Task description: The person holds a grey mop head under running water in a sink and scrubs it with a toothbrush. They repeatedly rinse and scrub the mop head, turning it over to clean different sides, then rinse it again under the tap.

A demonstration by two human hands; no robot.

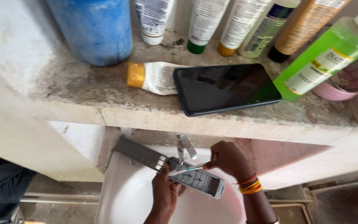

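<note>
Over a white wash basin (125, 195) my left hand (164, 195) grips a long grey flat device (195, 181) from below; it looks like a remote control with its panel facing up. Its far end (137, 152) reaches up-left past the basin's rim. My right hand (228, 159) pinches a thin brush (189, 168) with a pale green handle, and its tip rests on the device near the middle. Red and yellow threads circle my right wrist (251, 186).
A metal tap (186, 146) stands just behind the device. On the concrete shelf (104, 103) above lie a dark phone (224, 87) and a white tube (156, 77). Behind them stand a blue container (96, 29), several tubes, a green bottle (324, 58) and a pink jar (347, 85).
</note>
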